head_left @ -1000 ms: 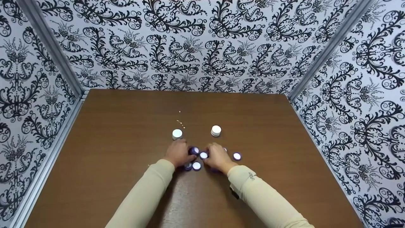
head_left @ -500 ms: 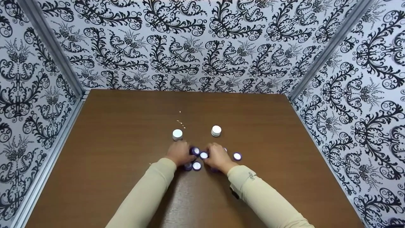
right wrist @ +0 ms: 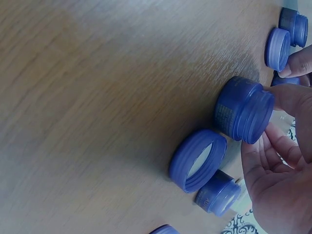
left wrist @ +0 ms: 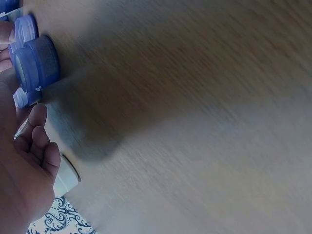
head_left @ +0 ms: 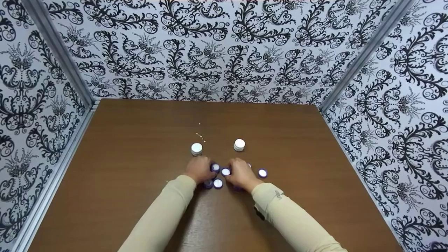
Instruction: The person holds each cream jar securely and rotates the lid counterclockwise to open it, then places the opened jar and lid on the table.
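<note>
My left hand (head_left: 199,168) pinches a small purple jar (head_left: 215,168) between thumb and fingers. In the left wrist view the hand (left wrist: 24,180) has its outer fingers curled. Facing it, my right hand (head_left: 241,173) pinches a purple jar lid (head_left: 225,172) with a white inside. The two held pieces are close together, low over the table. By my left wrist are another purple jar (left wrist: 39,63) and a lid (head_left: 217,183). Beside my right palm stands an open purple jar (right wrist: 236,109). A lid (right wrist: 197,161) lies near a smaller jar (right wrist: 217,192) there.
Two white round containers (head_left: 196,149) (head_left: 239,145) stand beyond my hands. Small pale specks (head_left: 200,135) dot the brown table (head_left: 287,140) behind the left one. Patterned walls (head_left: 210,52) enclose the table at the back and sides.
The purple jar in my left hand has shifted and tipped slightly. My right hand and its lid stay nearly still, and the surrounding jars and lids have not moved.
</note>
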Tool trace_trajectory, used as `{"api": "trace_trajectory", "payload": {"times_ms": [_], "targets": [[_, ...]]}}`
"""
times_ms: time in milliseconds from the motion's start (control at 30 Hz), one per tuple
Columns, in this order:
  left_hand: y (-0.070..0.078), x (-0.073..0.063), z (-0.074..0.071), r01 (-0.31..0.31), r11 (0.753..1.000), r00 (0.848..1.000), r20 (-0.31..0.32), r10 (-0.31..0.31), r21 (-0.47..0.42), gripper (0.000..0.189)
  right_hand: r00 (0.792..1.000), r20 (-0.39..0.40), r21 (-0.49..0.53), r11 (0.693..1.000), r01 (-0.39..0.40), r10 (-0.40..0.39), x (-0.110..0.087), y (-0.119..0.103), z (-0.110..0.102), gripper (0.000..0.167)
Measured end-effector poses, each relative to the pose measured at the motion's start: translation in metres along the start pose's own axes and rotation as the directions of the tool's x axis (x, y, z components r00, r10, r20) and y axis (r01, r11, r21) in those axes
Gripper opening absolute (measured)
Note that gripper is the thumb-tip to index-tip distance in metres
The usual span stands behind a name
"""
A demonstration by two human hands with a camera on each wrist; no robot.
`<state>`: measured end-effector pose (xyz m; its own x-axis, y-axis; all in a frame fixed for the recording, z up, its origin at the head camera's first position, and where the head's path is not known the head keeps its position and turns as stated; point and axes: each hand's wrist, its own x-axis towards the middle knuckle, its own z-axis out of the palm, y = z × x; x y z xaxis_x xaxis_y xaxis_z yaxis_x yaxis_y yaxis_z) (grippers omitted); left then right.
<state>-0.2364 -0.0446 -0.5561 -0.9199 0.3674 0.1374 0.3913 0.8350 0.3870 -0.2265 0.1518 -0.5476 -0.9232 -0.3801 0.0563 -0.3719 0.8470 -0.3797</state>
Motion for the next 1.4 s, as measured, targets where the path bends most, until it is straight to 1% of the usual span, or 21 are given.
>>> {"api": "trace_trajectory", "payload": {"times_ms": [233, 400, 733, 933, 1067, 1167, 1267, 1400], "targets": [[0.001, -0.002, -0.002, -0.011, 1.0, 1.0, -0.023, 0.01, -0.017, 0.018, 1.0, -0.004, -0.014, 1.0, 0.009, -0.009, 0.0, 0.0, -0.001, 0.03], [0.001, -0.002, -0.002, -0.016, 1.0, 1.0, -0.021, 0.016, -0.012, 0.021, 1.0, -0.009, -0.019, 1.0, 0.01, -0.01, 0.0, 0.0, -0.001, 0.032], [0.0, 0.001, -0.002, 0.003, 1.0, 0.999, 0.034, -0.002, -0.03, 0.028, 1.0, -0.008, -0.018, 1.0, 0.015, -0.015, 0.0, 0.001, 0.001, 0.031], [0.001, 0.004, -0.006, 0.032, 0.999, 0.997, 0.065, -0.03, -0.031, 0.029, 1.0, -0.015, -0.01, 1.0, 0.023, -0.023, 0.001, 0.002, 0.001, 0.032], [0.001, 0.008, -0.008, 0.051, 0.998, 0.997, 0.056, -0.05, -0.021, 0.028, 1.0, 0.024, -0.012, 1.0, -0.003, 0.003, 0.001, 0.0, -0.002, 0.033], [0.001, 0.011, -0.008, 0.067, 0.998, 0.997, 0.036, -0.067, -0.011, 0.025, 0.998, 0.058, -0.011, 1.0, -0.029, 0.03, 0.001, -0.002, -0.004, 0.034], [0.002, 0.013, -0.008, 0.072, 0.997, 0.997, 0.023, -0.072, -0.003, 0.023, 0.998, 0.061, -0.011, 0.999, -0.033, 0.033, 0.001, -0.002, -0.004, 0.035], [0.004, 0.012, -0.008, 0.061, 0.998, 0.998, 0.003, -0.061, -0.011, 0.025, 0.998, 0.054, -0.015, 0.999, -0.03, 0.031, 0.001, -0.001, -0.003, 0.035]]}}
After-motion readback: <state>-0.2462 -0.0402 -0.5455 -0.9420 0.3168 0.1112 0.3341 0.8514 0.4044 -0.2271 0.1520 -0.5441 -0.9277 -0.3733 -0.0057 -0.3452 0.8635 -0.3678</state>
